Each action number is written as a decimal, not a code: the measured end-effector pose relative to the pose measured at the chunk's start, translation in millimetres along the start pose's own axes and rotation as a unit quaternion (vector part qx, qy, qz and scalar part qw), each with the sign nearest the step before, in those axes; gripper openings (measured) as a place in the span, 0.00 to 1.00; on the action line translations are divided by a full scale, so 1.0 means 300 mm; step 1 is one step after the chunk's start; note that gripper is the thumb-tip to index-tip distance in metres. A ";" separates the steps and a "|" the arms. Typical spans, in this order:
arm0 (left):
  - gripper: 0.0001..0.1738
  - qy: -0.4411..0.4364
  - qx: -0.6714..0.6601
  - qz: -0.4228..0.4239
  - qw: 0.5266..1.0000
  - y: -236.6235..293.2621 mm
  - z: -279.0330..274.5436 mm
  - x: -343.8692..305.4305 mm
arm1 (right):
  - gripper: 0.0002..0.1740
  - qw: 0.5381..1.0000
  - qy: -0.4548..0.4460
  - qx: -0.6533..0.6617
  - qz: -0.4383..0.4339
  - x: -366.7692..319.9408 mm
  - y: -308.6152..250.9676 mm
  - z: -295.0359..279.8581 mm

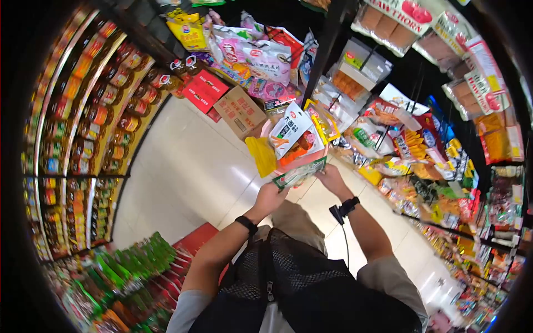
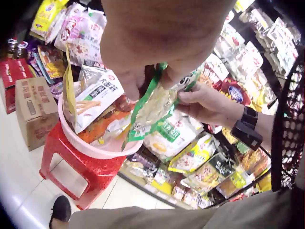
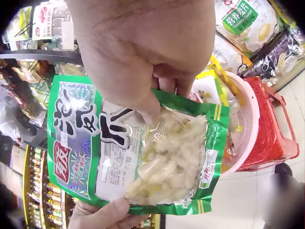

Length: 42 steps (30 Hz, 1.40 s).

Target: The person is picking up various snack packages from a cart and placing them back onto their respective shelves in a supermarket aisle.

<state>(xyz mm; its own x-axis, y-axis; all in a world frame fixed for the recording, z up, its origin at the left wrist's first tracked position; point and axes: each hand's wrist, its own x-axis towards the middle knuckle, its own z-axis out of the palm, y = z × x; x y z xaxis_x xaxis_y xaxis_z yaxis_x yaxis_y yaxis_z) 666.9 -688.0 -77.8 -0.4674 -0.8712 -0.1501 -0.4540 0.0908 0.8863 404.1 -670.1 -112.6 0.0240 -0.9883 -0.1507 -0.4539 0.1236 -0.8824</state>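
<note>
A green-edged snack packet [image 1: 300, 174] [image 2: 155, 107] [image 3: 167, 157] with a clear window over pale pieces is held between both hands. My left hand [image 1: 270, 198] [image 2: 162, 43] [image 3: 102, 217] pinches one edge, thumb on the front. The opposite edge is gripped by my right hand [image 1: 333, 180] [image 2: 212, 102] [image 3: 143, 52], its thumb also on the packet face. Just beyond the packet is a pink basket [image 2: 90, 149] [image 3: 252, 117] on a red stool [image 2: 78, 169] [image 3: 269, 126], holding a white packet [image 1: 291, 129] [image 2: 97, 102], a yellow packet [image 1: 260, 156] and orange-red packets.
Cardboard boxes [image 1: 240, 111] [image 2: 35, 112] stand on the floor beside the stool. Shelves of bottles [image 1: 91, 114] line the left; packaged snacks [image 1: 416, 144] fill the racks on the right. Green packets [image 1: 130, 263] are at the lower left. Tiled floor [image 1: 183, 161] lies between.
</note>
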 end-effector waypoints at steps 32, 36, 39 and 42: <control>0.26 -0.184 0.157 0.285 0.927 -0.104 -0.050 0.932 | 0.21 0.824 0.445 0.011 0.350 0.019 0.055 0.222; 0.34 -0.226 0.337 0.349 0.844 -0.125 -0.042 1.149 | 0.24 0.752 0.490 0.059 0.438 0.021 0.066 0.324; 0.27 -0.325 0.353 0.308 0.822 -0.196 -0.060 1.214 | 0.27 0.753 0.514 -0.023 0.411 0.027 0.016 0.381; 0.16 -0.401 0.324 0.385 0.766 -0.174 -0.133 1.170 | 0.28 0.750 0.516 -0.107 0.401 0.052 -0.072 0.407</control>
<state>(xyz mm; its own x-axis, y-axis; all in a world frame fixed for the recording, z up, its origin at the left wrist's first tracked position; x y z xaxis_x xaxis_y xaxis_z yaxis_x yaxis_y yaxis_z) 556.9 -1017.7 -159.3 -0.9833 0.1121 -0.1436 0.0293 0.8752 0.4829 523.1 -677.1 -150.3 -0.9842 -0.1617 -0.0715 -0.0901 0.8066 -0.5842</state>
